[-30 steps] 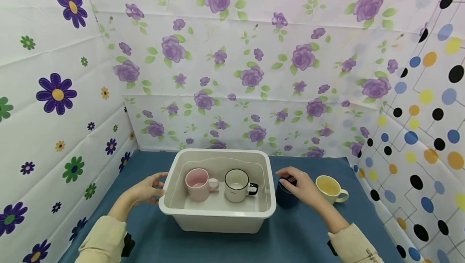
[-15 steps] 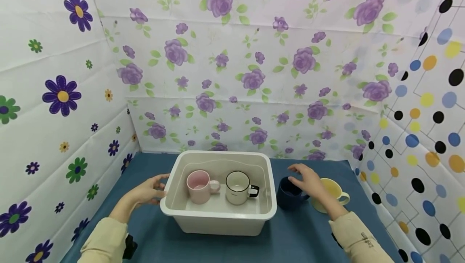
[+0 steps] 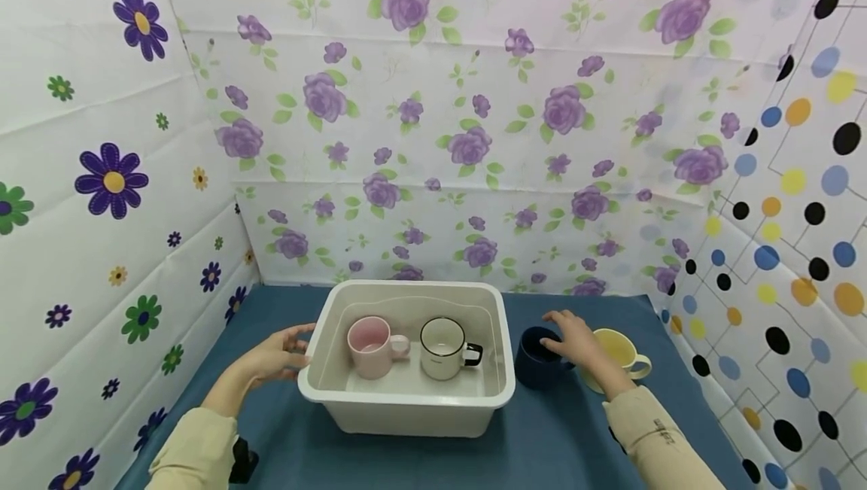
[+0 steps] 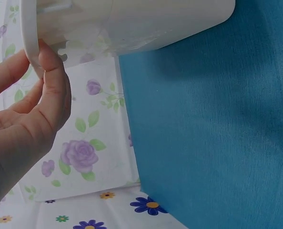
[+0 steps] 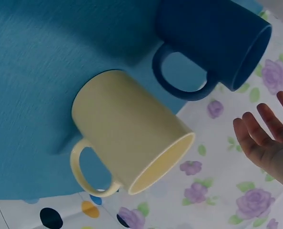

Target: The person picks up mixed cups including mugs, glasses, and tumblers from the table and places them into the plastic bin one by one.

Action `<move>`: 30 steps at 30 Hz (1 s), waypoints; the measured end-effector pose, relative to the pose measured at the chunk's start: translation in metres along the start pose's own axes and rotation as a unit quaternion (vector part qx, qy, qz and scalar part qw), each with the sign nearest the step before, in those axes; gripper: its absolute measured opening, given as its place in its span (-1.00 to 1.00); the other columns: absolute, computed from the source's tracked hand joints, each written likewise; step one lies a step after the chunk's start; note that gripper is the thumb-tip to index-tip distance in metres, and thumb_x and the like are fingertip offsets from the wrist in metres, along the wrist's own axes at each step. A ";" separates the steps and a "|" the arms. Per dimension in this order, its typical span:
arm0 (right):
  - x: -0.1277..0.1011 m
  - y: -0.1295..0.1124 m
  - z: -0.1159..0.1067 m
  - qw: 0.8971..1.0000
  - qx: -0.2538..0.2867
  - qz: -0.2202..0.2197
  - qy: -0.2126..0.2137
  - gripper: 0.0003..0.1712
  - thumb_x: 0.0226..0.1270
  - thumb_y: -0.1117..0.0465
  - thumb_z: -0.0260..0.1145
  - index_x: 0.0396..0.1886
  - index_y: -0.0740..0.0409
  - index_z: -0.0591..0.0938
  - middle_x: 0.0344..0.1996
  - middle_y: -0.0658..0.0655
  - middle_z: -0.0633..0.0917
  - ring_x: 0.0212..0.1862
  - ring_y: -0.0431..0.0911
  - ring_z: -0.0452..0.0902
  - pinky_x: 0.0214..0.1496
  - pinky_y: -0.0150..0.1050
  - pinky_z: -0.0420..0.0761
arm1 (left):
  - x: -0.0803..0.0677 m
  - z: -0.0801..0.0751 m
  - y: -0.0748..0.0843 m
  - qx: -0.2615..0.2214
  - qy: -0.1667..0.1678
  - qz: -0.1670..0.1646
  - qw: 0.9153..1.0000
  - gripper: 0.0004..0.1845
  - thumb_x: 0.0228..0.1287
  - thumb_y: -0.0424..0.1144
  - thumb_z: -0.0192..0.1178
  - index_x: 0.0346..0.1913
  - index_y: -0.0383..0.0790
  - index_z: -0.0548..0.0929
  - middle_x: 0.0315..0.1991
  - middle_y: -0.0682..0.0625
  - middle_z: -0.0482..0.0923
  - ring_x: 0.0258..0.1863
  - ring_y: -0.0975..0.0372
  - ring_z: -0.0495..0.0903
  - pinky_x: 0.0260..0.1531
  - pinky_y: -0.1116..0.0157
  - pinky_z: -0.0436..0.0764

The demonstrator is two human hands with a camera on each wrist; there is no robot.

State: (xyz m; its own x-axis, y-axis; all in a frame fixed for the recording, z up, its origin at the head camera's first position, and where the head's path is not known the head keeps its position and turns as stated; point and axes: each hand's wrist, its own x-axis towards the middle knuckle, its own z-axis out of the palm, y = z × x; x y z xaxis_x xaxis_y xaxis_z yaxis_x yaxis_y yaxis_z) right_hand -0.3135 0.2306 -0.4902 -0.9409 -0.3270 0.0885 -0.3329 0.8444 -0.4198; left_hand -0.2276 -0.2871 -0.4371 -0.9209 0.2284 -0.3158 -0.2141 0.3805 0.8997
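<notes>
My left hand [image 3: 274,357] touches the outer side of the white plastic bin's rim [image 3: 406,400] with spread, lightly bent fingers. In the left wrist view, my left hand [image 4: 32,109] has its fingertips right at the bin's rim [image 4: 30,33]. A pink mug [image 3: 366,360] and a cream mug [image 3: 439,362] with a dark rim stand upright in the bin. On the right, my right hand [image 3: 576,343] hovers over a navy mug's [image 3: 538,369] right side. The right wrist view shows my right hand's fingers [image 5: 248,131] apart from the navy mug [image 5: 203,38], holding nothing.
A yellow mug [image 3: 616,351] stands right of the navy one, partly behind my right wrist in the head view; its handle points right. Blue cloth [image 3: 400,467] covers the table. Patterned sheets [image 3: 433,136] enclose the back and both sides.
My right hand has withdrawn from over the navy mug a little to the right, uncovering more of the mug's rim. The left hand and the bin keep their places.
</notes>
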 end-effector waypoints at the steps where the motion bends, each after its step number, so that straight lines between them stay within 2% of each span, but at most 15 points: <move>1: 0.000 0.001 0.001 1.000 -0.002 0.004 -0.009 -0.52 0.24 0.16 0.31 0.11 0.27 0.48 0.03 0.43 0.49 0.03 0.32 0.43 -0.02 0.18 0.48 | 0.000 0.000 -0.001 0.001 -0.003 0.003 1.000 -0.21 0.25 -0.45 0.13 0.43 -0.45 -0.07 -0.09 -0.19 0.46 -0.18 0.20 0.56 -0.17 0.13 0.63; 4: 0.001 0.003 0.007 0.999 -0.003 0.024 -0.027 -0.43 0.23 0.09 0.33 0.18 0.23 0.44 0.11 0.45 0.42 0.08 0.38 0.36 -0.03 0.24 0.45 | 0.000 -0.001 -0.005 -0.005 -0.006 0.006 1.000 -0.20 0.25 -0.44 0.13 0.44 -0.45 -0.08 -0.06 -0.20 0.47 -0.17 0.21 0.58 -0.15 0.12 0.63; 9: 0.006 0.005 0.019 0.998 -0.009 0.048 -0.030 -0.24 0.17 -0.06 0.36 0.29 0.20 0.37 0.18 0.46 0.35 0.14 0.40 0.30 0.00 0.28 0.42 | -0.001 -0.002 -0.008 -0.017 -0.005 0.004 1.000 -0.19 0.26 -0.44 0.13 0.44 -0.45 -0.11 -0.04 -0.22 0.46 -0.16 0.19 0.58 -0.14 0.11 0.63; 16: 0.007 0.002 0.028 0.996 -0.025 0.073 -0.050 -0.05 0.06 -0.17 0.40 0.35 0.21 0.29 0.22 0.50 0.29 0.14 0.46 0.27 0.02 0.34 0.40 | -0.002 -0.003 -0.008 -0.015 -0.007 -0.002 1.000 -0.19 0.28 -0.42 0.13 0.45 -0.42 -0.11 -0.01 -0.23 0.45 -0.14 0.19 0.58 -0.13 0.10 0.63; 21: 0.008 -0.006 0.036 0.994 -0.024 0.081 -0.074 0.00 0.05 -0.13 0.42 0.41 0.14 0.22 0.24 0.54 0.24 0.14 0.51 0.26 0.00 0.34 0.41 | -0.002 -0.005 -0.003 -0.009 -0.007 -0.005 1.000 -0.20 0.29 -0.41 0.12 0.45 -0.41 -0.11 0.02 -0.25 0.43 -0.13 0.19 0.57 -0.10 0.06 0.61; 30: 0.016 -0.008 0.052 0.991 0.005 0.126 -0.048 -0.08 0.00 0.07 0.48 0.32 0.20 0.25 0.13 0.61 0.24 0.06 0.51 0.26 -0.05 0.34 0.42 | 0.001 0.000 -0.003 0.003 0.000 -0.006 1.000 -0.21 0.28 -0.41 0.13 0.44 -0.42 -0.08 -0.01 -0.25 0.45 -0.16 0.19 0.57 -0.12 0.06 0.61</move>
State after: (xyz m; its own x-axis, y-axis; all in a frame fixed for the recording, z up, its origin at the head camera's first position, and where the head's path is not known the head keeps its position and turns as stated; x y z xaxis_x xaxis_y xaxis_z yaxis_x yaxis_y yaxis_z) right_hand -0.3222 0.1965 -0.5319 -0.9837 -0.1456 -0.1055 -0.0875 0.9001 -0.4268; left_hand -0.2281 -0.2880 -0.4401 -0.9182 0.2239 -0.3268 -0.2234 0.3884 0.8940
